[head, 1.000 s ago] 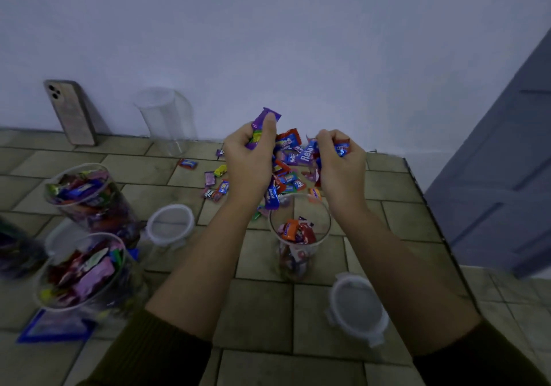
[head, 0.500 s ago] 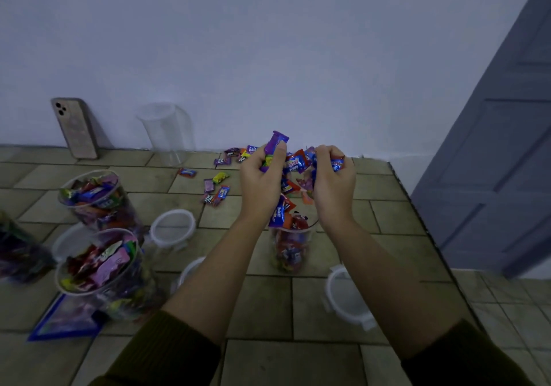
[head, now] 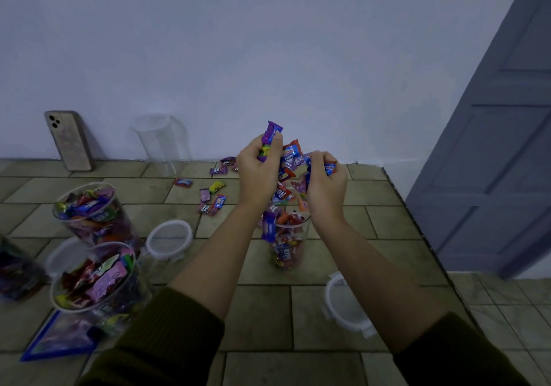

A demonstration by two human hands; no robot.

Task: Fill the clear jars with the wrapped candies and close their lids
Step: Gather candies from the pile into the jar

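Candies point(head: 290, 159) above centre jar point(head: 287, 245); lid point(head: 343, 305) right; filled jars point(head: 92, 215) left; phone point(head: 68, 141), seemingly empty jar point(head: 162, 144) behind.

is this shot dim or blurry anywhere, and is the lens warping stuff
Head view: dim, bluish light with no glare; the left hand and right hand, gripping candies, are fairly sharp; the filled jars near the left edge look smeared; the door leans, bent by the wide lens; the phone and empty jar cast soft shadows on the wall.
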